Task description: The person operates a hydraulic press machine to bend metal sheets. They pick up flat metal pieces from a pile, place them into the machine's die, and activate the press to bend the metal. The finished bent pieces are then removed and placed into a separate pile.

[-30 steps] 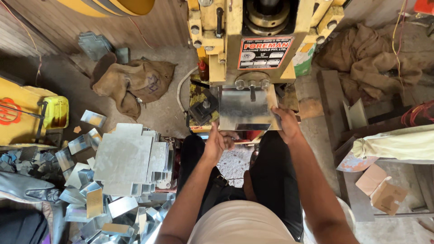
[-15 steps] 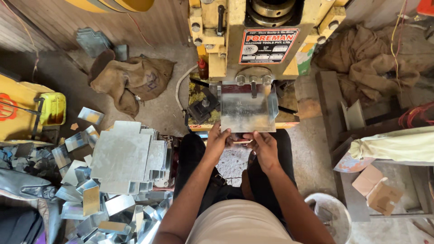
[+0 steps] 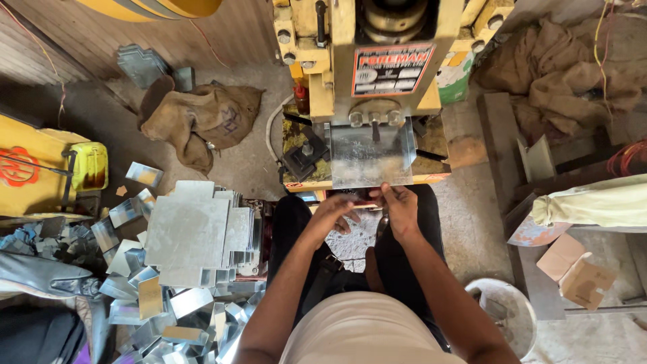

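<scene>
Our lap: we sit before the press, dark trousers below, both forearms reaching forward side by side.
Left hand [image 3: 335, 214]: we hold it just under the near edge of the metal sheet [image 3: 371, 156], fingers spread and loose, gripping nothing; whether the fingertips touch the edge we cannot tell.
Right hand [image 3: 400, 207]: we pinch the sheet's near edge between thumb and curled fingers, wrist straight.
Metal sheet: a flat, dull grey, roughly square piece with scuffed shine and its side edges bent up; it lies on the bed of the yellow press [image 3: 377, 61], far edge tucked under the ram.
Since half a second ago: our left hand has let go of the edge and slipped back; our right hand has moved inward to the middle of the edge; the sheet sits where it was.
To our left: a stack of cut sheet blanks [image 3: 195, 232] with bent offcuts [image 3: 168, 317] strewn around it.
Farther off: a burlap sack [image 3: 202, 118] on the floor.
</scene>
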